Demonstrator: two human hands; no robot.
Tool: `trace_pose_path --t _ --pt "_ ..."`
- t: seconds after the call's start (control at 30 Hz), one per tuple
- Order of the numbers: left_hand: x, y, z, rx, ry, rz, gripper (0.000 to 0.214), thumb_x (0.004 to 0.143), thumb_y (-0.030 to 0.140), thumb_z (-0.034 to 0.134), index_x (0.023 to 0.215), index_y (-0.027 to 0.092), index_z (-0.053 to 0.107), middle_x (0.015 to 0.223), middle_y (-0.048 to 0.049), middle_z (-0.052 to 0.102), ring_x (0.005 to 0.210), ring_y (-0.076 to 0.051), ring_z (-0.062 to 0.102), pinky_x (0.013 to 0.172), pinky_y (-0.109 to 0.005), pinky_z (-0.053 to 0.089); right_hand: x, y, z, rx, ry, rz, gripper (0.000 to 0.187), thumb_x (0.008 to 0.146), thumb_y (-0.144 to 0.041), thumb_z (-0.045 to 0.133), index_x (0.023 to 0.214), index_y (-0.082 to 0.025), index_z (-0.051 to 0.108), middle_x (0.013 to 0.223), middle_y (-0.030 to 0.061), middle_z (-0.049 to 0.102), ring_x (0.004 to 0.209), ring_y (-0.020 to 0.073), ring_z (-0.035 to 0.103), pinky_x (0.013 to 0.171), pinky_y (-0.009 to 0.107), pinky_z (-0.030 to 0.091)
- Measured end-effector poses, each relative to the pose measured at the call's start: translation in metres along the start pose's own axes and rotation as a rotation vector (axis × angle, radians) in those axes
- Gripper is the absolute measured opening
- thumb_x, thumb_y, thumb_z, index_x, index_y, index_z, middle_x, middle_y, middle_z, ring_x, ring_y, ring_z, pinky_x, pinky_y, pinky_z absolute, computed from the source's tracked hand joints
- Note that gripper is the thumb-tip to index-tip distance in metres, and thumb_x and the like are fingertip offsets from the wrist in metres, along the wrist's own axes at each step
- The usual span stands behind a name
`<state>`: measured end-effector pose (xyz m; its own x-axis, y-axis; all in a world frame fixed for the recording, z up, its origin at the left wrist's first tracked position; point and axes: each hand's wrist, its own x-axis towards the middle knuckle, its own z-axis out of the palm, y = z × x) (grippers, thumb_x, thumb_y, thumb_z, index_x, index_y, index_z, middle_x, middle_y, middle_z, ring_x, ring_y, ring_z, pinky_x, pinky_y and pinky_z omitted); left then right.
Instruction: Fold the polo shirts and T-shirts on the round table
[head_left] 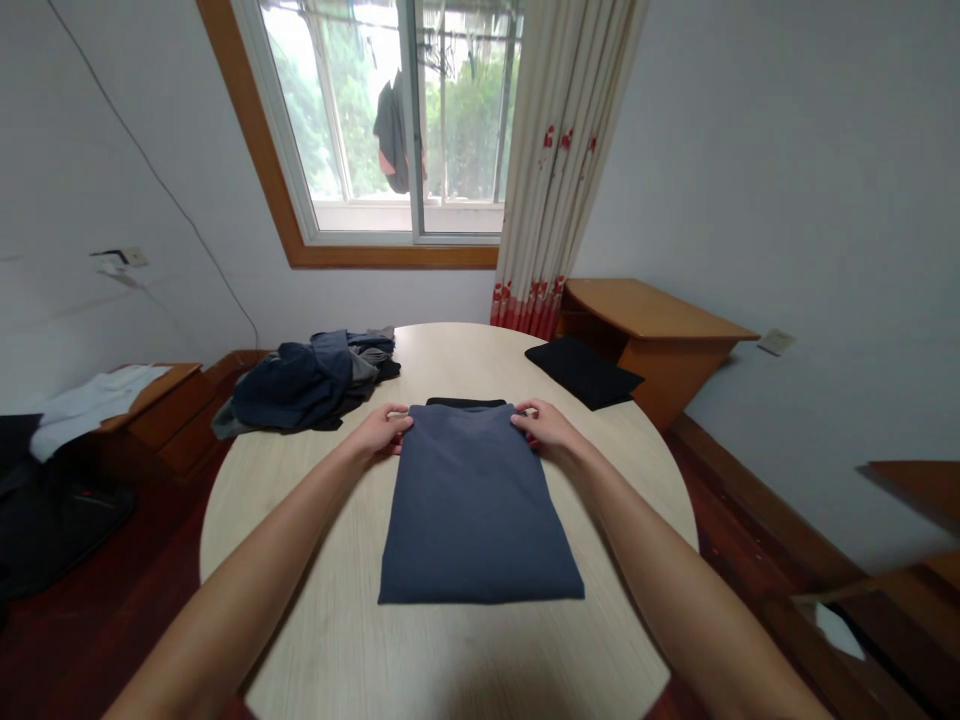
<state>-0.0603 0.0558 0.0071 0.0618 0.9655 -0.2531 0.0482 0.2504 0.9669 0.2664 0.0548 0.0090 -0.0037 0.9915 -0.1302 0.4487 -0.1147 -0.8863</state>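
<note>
Outstretched, the left hand (385, 432) and right hand (546, 428) pinch one slate garment's (480, 510) eleven and one o'clock corners, central on the table (315, 570); one clothes heap (307, 382) lies at ten, one black cloth (585, 373) at two.

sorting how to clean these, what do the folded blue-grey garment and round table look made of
Garment: fabric, perhaps cotton or a blend, smooth and matte; soft folded edges and no shine. Table: wood or wood-look laminate, pale and smooth; fine grain streaks show, but I can't tell which.
</note>
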Motion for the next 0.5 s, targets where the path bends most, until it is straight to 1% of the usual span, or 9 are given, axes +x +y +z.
trace_pose_path --t 0.03,0.1,0.13,0.2,0.27,0.37,0.43,0.5 --pt "0.006 -0.005 0.006 -0.033 0.035 0.046 0.051 0.072 0.031 0.085 0.113 0.018 0.057 0.072 0.0012 0.067 0.05 -0.011 0.06 0.047 -0.022 0.048 0.004 0.003 0.005 -0.023 0.036 -0.06 0.028 0.081 -0.026 0.069 0.106 -0.018 0.061 0.066 -0.0045 0.055 0.055 0.0122 0.053 0.052 0.023 0.045" --pt "0.013 -0.013 0.015 -0.067 0.036 0.125 0.06 0.069 0.032 0.086 0.119 0.017 0.057 0.077 -0.0019 0.07 0.058 -0.014 0.064 0.053 -0.024 0.05 0.009 0.011 0.014 -0.074 0.094 -0.2 0.031 0.077 -0.024 0.065 0.108 -0.019 0.064 0.069 -0.0044 0.055 0.06 0.0128 0.052 0.058 0.024 0.045" --pt "0.013 -0.015 0.018 -0.071 0.024 0.168 0.063 0.066 0.032 0.087 0.12 0.016 0.058 0.08 -0.0037 0.071 0.064 -0.016 0.066 0.058 -0.026 0.052 0.01 0.014 0.016 -0.089 0.118 -0.26 0.032 0.076 -0.024 0.064 0.107 -0.019 0.066 0.072 -0.0036 0.056 0.063 0.0133 0.053 0.061 0.024 0.045" --pt "0.013 -0.016 0.023 -0.061 0.011 0.254 0.063 0.062 0.035 0.088 0.116 0.015 0.062 0.09 -0.0073 0.073 0.075 -0.019 0.069 0.067 -0.03 0.055 0.009 0.016 0.016 -0.077 0.143 -0.324 0.029 0.076 -0.025 0.06 0.103 -0.019 0.068 0.078 -0.001 0.061 0.067 0.0148 0.056 0.064 0.026 0.046" --pt "0.012 -0.013 0.024 -0.069 0.04 0.362 0.057 0.062 0.04 0.086 0.11 0.016 0.065 0.099 -0.0085 0.072 0.081 -0.02 0.068 0.071 -0.031 0.055 0.005 0.015 0.012 -0.04 0.145 -0.351 0.026 0.079 -0.028 0.055 0.098 -0.019 0.07 0.082 0.0019 0.065 0.068 0.0162 0.058 0.063 0.027 0.047" --pt "0.015 -0.006 0.025 -0.094 0.097 0.482 0.047 0.062 0.04 0.083 0.1 0.016 0.066 0.097 -0.0063 0.07 0.083 -0.018 0.066 0.073 -0.029 0.053 0.0 0.01 0.001 -0.017 0.191 -0.386 0.027 0.083 -0.035 0.055 0.097 -0.019 0.072 0.092 0.006 0.071 0.07 0.0171 0.061 0.064 0.028 0.048" --pt "0.019 -0.006 0.026 -0.098 0.115 0.49 0.042 0.061 0.037 0.083 0.094 0.016 0.065 0.091 -0.0044 0.068 0.079 -0.017 0.065 0.071 -0.028 0.053 -0.001 0.011 -0.002 -0.042 0.242 -0.384 0.027 0.083 -0.033 0.056 0.098 -0.018 0.073 0.102 0.0081 0.072 0.071 0.0174 0.062 0.067 0.029 0.051" --pt "0.023 -0.009 0.026 -0.089 0.137 0.448 0.041 0.059 0.035 0.083 0.091 0.016 0.064 0.083 -0.0021 0.065 0.074 -0.015 0.063 0.066 -0.026 0.051 0.001 0.015 0.0 -0.094 0.268 -0.342 0.026 0.081 -0.027 0.056 0.097 -0.018 0.074 0.107 0.0094 0.072 0.073 0.0181 0.064 0.072 0.032 0.052"
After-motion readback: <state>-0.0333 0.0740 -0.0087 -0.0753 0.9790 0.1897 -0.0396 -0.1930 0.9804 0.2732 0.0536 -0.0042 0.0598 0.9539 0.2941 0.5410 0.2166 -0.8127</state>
